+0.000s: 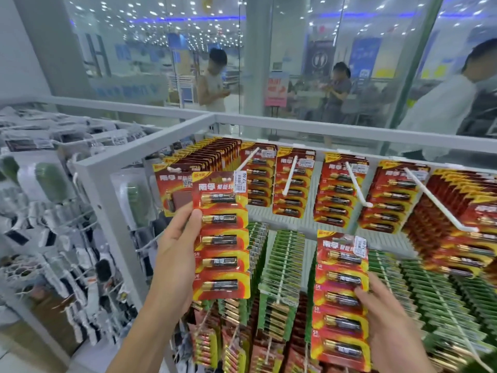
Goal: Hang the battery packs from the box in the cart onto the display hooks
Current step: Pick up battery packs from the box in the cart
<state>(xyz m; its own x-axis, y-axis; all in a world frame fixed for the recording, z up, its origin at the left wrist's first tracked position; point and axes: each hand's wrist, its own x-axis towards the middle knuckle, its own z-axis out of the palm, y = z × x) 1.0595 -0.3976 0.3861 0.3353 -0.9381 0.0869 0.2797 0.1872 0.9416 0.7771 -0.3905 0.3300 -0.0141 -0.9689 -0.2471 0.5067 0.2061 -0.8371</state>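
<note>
My left hand (pixel 176 246) grips a red battery pack (pixel 222 235) by its left edge and holds it upright in front of the leftmost top-row hook, whose full stack of packs (pixel 188 168) sits right behind it. My right hand (pixel 387 316) holds a second red battery pack (pixel 340 300) by its right edge, lower down, in front of the green packs. White display hooks (pixel 291 175) stick out of the top row with red packs hanging at their backs. The box and the cart are out of view.
Rows of green battery packs (pixel 285 265) hang below the red ones. A grey metal frame (pixel 107 189) bounds the display on the left, with socks on hooks (pixel 67 251) beyond it. Behind a glass wall (pixel 295 76) stand three people.
</note>
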